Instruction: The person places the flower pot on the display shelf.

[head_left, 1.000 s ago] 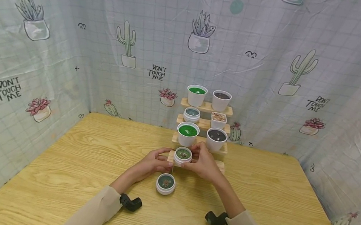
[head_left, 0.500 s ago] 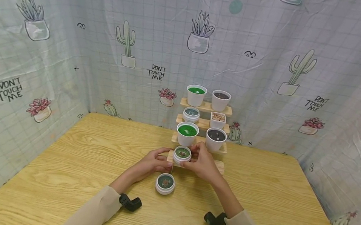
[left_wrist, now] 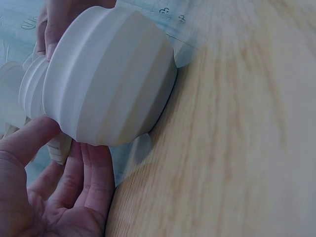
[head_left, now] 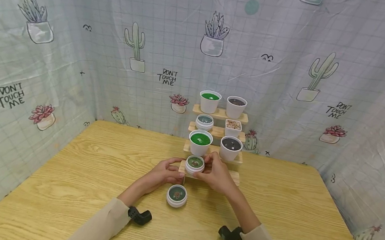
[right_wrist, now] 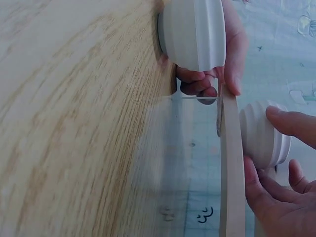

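Note:
In the head view a wooden tiered stand (head_left: 234, 177) rises in steps at the middle of the table. My right hand (head_left: 219, 175) pinches a small white pot (head_left: 195, 165) with green contents between thumb and fingers, at the left of the lowest step. My left hand (head_left: 165, 173) grips that step's left end, thumb in front and fingers curled beneath. On the table before the stand sits another white pot (head_left: 176, 197) with dark green contents; its ribbed wall (left_wrist: 113, 74) fills much of the left wrist view. From the right wrist, the pinched pot (right_wrist: 264, 138) sits against the wooden step (right_wrist: 232, 163).
Higher steps carry white cups with green filling (head_left: 201, 139) and dark filling (head_left: 231, 144), a low round pot (head_left: 204, 122) and a square pot (head_left: 233, 126) of pebbles. A printed curtain (head_left: 173, 44) encloses the wooden table (head_left: 275, 212) behind and at both sides.
The pot in my right hand has shifted very slightly backward on the lowest step. Both hands keep nearly the same position.

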The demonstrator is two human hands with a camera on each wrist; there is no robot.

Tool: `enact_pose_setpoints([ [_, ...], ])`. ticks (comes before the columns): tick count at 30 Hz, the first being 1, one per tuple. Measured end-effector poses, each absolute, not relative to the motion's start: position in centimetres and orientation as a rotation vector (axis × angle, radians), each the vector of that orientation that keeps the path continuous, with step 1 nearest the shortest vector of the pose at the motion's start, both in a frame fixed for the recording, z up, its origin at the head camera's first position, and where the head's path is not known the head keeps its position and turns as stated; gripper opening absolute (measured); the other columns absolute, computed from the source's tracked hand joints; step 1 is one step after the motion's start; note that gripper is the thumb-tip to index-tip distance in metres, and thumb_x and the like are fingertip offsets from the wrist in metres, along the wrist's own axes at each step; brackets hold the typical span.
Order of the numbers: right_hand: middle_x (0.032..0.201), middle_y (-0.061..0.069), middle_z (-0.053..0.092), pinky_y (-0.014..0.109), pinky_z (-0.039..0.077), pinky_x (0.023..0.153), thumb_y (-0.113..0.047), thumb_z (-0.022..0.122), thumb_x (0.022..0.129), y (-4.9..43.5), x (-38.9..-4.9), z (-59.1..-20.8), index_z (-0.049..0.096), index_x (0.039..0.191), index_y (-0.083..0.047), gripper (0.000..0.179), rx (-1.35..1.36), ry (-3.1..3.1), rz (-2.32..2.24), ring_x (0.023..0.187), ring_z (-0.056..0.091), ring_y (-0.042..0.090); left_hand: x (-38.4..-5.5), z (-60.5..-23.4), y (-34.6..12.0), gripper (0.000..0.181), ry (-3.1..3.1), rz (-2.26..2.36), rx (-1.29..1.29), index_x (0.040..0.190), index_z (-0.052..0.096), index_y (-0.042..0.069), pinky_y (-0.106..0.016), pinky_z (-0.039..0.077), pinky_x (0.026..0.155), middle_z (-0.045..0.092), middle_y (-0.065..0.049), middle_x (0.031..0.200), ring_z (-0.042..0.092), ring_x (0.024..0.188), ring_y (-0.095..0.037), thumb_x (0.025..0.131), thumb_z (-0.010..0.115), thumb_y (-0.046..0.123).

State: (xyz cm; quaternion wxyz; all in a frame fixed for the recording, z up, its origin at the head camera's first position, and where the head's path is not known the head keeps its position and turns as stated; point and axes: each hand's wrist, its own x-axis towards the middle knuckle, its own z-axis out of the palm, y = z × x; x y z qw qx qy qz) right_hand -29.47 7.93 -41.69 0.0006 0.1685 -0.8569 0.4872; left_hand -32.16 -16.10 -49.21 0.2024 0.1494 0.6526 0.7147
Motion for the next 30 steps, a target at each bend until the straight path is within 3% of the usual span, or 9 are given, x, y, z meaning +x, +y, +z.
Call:
enact_pose_setpoints([
  [8,0.129,0.016,0.065,0.037,0.06,0.094,-0.007,0.087,0.082,8.2,-29.6,-41.4,0.05,0.105,-0.005,0.045,0.529,-2.712,1.486,0.106,0.066,0.023,-32.3,-49.0,-16.0,0.075,1.824,1.998,0.412,0.159,0.03,0.006,-0.033,0.062,0.087,0.071,-0.005,0.1,0.074,0.092,-0.015,0.097,0.071,0.009],
  [15,0.111,0.012,0.063,0.041,0.059,0.095,-0.009,0.087,0.082,9.2,-29.2,-41.0,0.053,0.104,-0.006,0.04,0.516,-2.8,1.401,0.109,0.066,0.028,-32.1,-48.8,-15.9,0.074,1.84,1.984,0.396,0.159,0.032,0.007,-0.032,0.062,0.087,0.071,-0.005,0.103,0.073,0.092,-0.015,0.096,0.071,0.01],
  [20,0.11,0.011,0.067,0.039,0.061,0.093,-0.01,0.087,0.082,10.4,-28.5,-40.9,0.056,0.106,-0.006,0.04,0.531,-2.816,1.402,0.111,0.068,0.027,-32.1,-48.8,-15.8,0.075,1.85,1.976,0.388,0.159,0.032,0.007,-0.033,0.062,0.088,0.07,-0.006,0.103,0.073,0.093,-0.015,0.096,0.072,0.011],
  [30,0.115,0.016,0.069,0.045,0.061,0.092,-0.009,0.081,0.087,12.2,-26.6,-41.1,0.061,0.11,-0.005,0.031,0.843,-2.792,1.466,0.113,0.069,0.035,-32.1,-49.0,-16.0,0.075,1.857,1.979,0.378,0.16,0.031,0.007,-0.033,0.062,0.088,0.07,-0.006,0.103,0.073,0.093,-0.015,0.096,0.072,0.011],
])
